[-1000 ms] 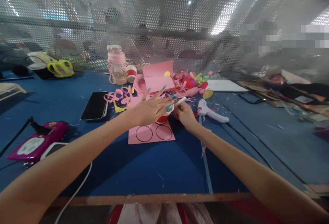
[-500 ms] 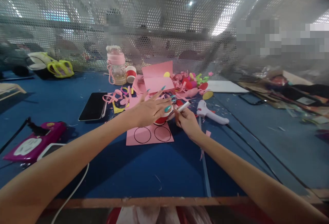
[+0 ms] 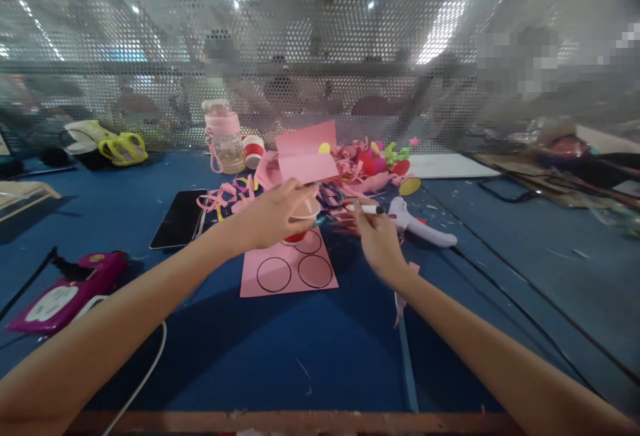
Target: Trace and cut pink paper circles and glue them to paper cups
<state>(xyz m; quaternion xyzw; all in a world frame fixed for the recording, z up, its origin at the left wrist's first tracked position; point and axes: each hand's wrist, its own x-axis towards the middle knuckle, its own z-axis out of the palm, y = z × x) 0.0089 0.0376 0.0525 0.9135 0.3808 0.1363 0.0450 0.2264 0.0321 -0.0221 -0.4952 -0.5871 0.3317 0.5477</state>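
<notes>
My left hand (image 3: 273,219) is closed around a red and white paper cup (image 3: 295,238), over the upper part of a pink sheet (image 3: 260,287). Several black circles are drawn on that sheet, one partly covered by the cup. To the right, apart from the paper, my right hand (image 3: 377,239) pinches a white marker (image 3: 367,209) that lies level, a dark end pointing right. Some of my left fingers are hidden by the hand and cup. Scissors (image 3: 330,196) lie among the scraps between my hands.
A white glue gun (image 3: 425,228) with a black cord lies at right. Behind are pink scraps (image 3: 373,181), a folded pink card (image 3: 307,149), another cup (image 3: 253,151) and a bottle (image 3: 223,136). At left are a phone (image 3: 177,219) and a purple power strip (image 3: 70,293).
My left hand has gone from spread fingers over the cup to gripping it, and the cup has shifted left. My right hand has moved slightly right, with the marker turned level.
</notes>
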